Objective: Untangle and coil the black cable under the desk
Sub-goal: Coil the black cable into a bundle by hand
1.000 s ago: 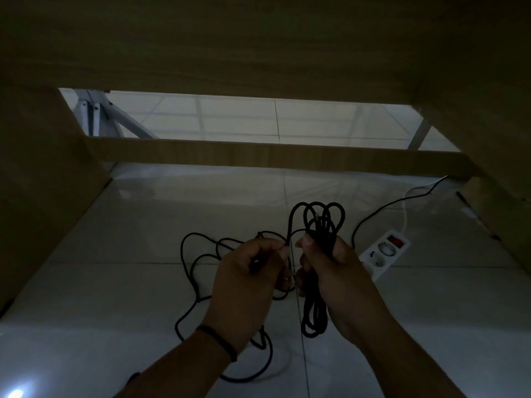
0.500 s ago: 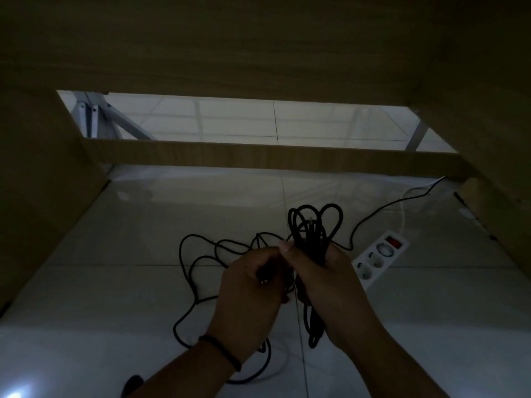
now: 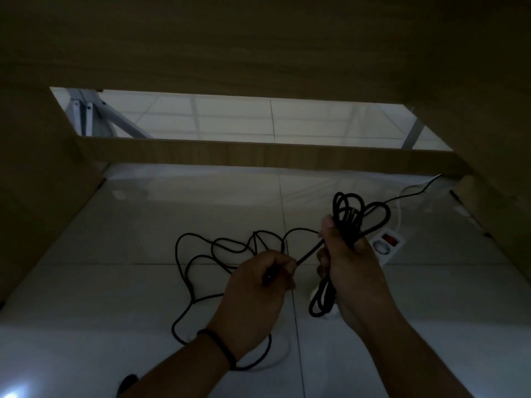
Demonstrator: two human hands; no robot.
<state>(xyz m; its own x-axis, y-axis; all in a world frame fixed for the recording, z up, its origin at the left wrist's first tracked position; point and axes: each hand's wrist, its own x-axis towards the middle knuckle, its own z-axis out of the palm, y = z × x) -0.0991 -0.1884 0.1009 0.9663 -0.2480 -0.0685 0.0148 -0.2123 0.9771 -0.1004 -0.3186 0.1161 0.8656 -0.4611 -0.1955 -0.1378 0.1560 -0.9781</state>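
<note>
A long black cable [image 3: 201, 254] lies in loose tangled loops on the pale tiled floor under the desk. My right hand [image 3: 349, 262] is closed around a bundle of gathered loops; the loop ends stick out above the thumb and hang below the palm. My left hand [image 3: 263, 285] is closed on a straight stretch of the same cable, which runs taut up to the right hand. A dark band sits on the left wrist. One strand trails away to the far right, under the desk rail.
A white power strip [image 3: 388, 244] with a red switch lies on the floor just behind my right hand. Wooden desk panels [image 3: 34, 196] close in left and right, with a wooden crossbar [image 3: 258, 153] ahead and the desktop overhead. White metal legs stand beyond the crossbar.
My hands have drawn apart. The right hand with the coil moved right and up, the left hand slid down the cable, and a taut stretch now spans between them.
</note>
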